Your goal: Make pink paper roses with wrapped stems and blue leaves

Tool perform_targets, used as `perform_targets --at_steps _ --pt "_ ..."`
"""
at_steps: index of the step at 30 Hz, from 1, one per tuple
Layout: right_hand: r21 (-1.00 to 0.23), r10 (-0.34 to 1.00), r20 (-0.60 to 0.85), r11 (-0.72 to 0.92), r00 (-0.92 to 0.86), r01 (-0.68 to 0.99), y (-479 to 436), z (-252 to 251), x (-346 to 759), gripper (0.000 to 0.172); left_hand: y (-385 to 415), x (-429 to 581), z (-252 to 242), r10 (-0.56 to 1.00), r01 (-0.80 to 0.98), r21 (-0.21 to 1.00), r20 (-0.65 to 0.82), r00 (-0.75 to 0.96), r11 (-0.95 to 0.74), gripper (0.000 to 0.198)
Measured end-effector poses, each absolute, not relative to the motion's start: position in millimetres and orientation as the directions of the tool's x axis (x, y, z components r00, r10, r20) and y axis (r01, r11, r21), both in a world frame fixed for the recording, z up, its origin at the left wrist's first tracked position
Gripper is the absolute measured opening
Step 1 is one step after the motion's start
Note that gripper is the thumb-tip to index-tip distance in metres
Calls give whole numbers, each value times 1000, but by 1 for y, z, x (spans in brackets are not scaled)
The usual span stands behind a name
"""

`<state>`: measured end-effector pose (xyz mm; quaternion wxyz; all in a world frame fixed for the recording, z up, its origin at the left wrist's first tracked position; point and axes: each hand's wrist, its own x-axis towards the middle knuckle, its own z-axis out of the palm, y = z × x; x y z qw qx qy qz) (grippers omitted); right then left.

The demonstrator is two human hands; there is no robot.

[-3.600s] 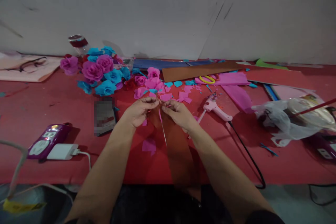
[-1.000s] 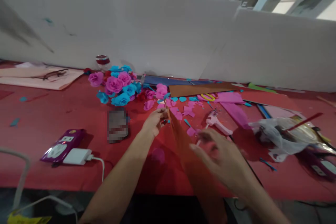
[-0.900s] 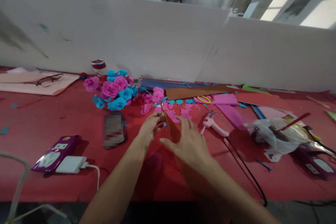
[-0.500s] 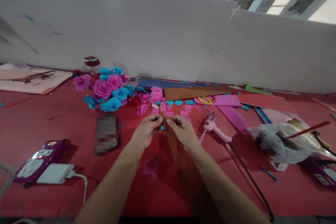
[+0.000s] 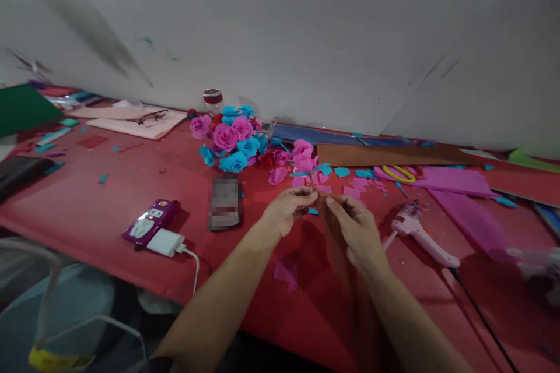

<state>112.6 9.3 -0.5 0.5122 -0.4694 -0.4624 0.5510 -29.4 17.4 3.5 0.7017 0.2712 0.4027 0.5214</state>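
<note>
My left hand (image 5: 286, 211) and my right hand (image 5: 355, 228) meet over the red table (image 5: 87, 204), fingers pinched together on the top of a long brown paper strip (image 5: 339, 245) that runs down toward me. A small blue scrap (image 5: 312, 211) shows between the fingertips. Just beyond the hands lie pink and blue cut petals (image 5: 324, 178). A pink glue gun (image 5: 420, 233) lies to the right of my right hand.
A bunch of pink and blue paper roses (image 5: 234, 140) stands behind a phone (image 5: 224, 203). A purple power strip (image 5: 151, 221) with a white charger (image 5: 166, 242) sits left. Yellow scissors (image 5: 399, 173), pink paper sheets (image 5: 455, 183) and brown card (image 5: 389, 154) lie right. White boards back the table.
My right hand came back from the right and pinched the brown strip beside my left hand. The view has swung left, so everything on the table sits further right.
</note>
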Motion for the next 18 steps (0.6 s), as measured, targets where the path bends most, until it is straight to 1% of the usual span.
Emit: perform_targets --at_steps 6,10,13,18 --pt "-985 998 -61 -62 -12 -160 8 -5 109 21 18 -29 2 957 -542 789 -256 137 289 26" --pt "-981 998 -66 -68 -14 -180 7 -7 109 21 18 -27 1 959 -581 763 -222 177 284 30" --pt "-977 995 -98 -103 -37 -187 6 -5 108 21 18 -28 1 962 -601 752 -188 198 271 29" --pt "-951 990 -138 -140 -25 -277 6 -2 104 20 17 -27 2 969 -600 762 -167 180 243 23"
